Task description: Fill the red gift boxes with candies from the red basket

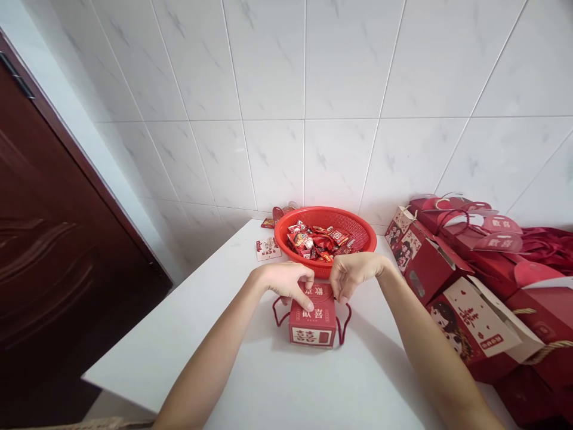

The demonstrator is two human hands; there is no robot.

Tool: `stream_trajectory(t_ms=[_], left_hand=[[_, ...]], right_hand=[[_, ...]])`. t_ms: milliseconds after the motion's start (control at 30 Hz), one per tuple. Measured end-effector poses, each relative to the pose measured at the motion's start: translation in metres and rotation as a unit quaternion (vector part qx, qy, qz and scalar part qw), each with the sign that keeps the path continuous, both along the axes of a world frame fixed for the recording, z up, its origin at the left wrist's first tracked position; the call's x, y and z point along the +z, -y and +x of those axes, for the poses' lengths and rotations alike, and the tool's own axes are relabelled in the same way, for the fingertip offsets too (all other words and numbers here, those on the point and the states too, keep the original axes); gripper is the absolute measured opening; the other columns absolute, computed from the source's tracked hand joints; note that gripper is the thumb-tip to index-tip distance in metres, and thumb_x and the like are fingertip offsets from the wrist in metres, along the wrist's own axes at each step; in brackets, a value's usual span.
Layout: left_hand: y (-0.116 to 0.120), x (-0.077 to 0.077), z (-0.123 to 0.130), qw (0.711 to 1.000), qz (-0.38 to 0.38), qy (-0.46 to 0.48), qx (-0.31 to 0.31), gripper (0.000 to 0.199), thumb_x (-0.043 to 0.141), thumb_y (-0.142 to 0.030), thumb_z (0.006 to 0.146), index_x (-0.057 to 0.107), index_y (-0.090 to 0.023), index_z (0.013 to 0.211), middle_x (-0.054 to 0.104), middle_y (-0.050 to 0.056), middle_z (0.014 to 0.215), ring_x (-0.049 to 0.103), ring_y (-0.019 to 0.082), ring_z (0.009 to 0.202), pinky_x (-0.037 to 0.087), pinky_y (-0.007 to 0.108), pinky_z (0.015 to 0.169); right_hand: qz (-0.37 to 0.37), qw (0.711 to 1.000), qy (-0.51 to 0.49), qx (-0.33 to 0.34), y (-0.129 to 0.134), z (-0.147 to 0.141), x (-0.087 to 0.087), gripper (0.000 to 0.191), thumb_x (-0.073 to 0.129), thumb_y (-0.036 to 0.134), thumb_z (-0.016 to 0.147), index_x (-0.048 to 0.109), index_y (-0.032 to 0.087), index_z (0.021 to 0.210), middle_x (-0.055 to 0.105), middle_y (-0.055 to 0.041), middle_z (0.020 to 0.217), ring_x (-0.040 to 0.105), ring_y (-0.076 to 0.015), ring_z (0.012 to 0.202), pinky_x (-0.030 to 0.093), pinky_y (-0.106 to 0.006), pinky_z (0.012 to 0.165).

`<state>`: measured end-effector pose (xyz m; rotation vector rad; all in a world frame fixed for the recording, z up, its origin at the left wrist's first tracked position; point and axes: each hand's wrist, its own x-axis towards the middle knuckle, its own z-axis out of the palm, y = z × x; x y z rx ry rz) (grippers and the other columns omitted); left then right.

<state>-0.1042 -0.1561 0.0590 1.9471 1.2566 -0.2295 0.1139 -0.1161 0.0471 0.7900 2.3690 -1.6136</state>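
A small red candy gift box (313, 316) with white printing stands on the white table in front of me. My left hand (293, 283) grips it from the left, thumb lying on its top and fingers mostly hidden behind its side. At the far right edge of the box, my right hand (353, 275) is closed in a pinch by the upper end of the dark red cord handle (344, 331). A matching cord loop (278, 316) hangs on the left side. Just behind both hands sits a red plastic basket (367, 242) of wrapped candies (316, 239).
Printed cards (267, 248) and small red packets (267, 223) lie left of the basket. Red gift boxes (434, 257), some opened, pile up along the right. A tiled wall (273, 149) closes the back, and a dark red door (58, 239) stands left of the table (179, 334).
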Motion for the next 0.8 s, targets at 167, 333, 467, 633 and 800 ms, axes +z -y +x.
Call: stream_trajectory(t_ms=[167,333,467,633,800], left_hand=[[0.002,0.002,-0.001,1.0,0.006,-0.015,0.008,0.052,0.084,-0.049,0.058,0.052,-0.022,0.088,0.059,-0.002,0.084,0.063,0.013,0.057,0.038,0.02,0.045],[0.002,0.001,-0.004,1.0,0.025,-0.011,0.014,0.048,0.081,-0.049,0.058,0.051,-0.021,0.084,0.064,0.001,0.102,0.06,0.011,0.051,0.04,0.023,0.045],[0.004,0.003,-0.007,0.999,0.041,-0.019,0.03,0.045,0.079,-0.047,0.06,0.051,-0.02,0.082,0.064,0.003,0.102,0.057,0.01,0.048,0.042,0.024,0.045],[0.006,0.004,-0.007,0.997,0.06,-0.026,0.029,0.042,0.078,-0.045,0.062,0.049,-0.02,0.079,0.064,0.001,0.089,0.056,0.01,0.046,0.04,0.023,0.043],[0.006,0.002,-0.004,0.996,0.065,-0.042,0.051,0.043,0.08,-0.043,0.062,0.049,-0.019,0.079,0.063,0.001,0.089,0.054,0.009,0.045,0.039,0.023,0.041]], right_hand=[[0.045,0.999,0.001,-0.016,0.0,-0.008,-0.006,0.033,0.086,0.033,0.053,0.062,0.015,0.066,0.063,0.0029,0.058,0.058,-0.0109,0.056,0.042,-0.02,0.052],[0.08,0.991,-0.053,-0.091,0.005,-0.01,-0.004,0.027,0.074,0.018,0.056,0.049,0.019,0.068,0.052,0.0097,0.054,0.047,-0.0067,0.049,0.035,-0.018,0.046],[0.014,0.988,-0.06,-0.139,0.006,-0.011,-0.004,0.031,0.066,0.015,0.057,0.042,0.022,0.075,0.058,0.0086,0.055,0.058,-0.0113,0.052,0.044,-0.021,0.052],[-0.046,0.982,-0.076,-0.168,0.01,-0.012,-0.002,0.042,0.074,0.018,0.059,0.042,0.023,0.084,0.057,0.0107,0.059,0.059,-0.0118,0.047,0.048,-0.023,0.051],[-0.021,0.97,-0.138,-0.201,0.024,-0.007,0.019,0.047,0.087,0.028,0.059,0.051,0.02,0.088,0.063,0.0047,0.08,0.056,-0.0071,0.047,0.046,-0.023,0.048]])
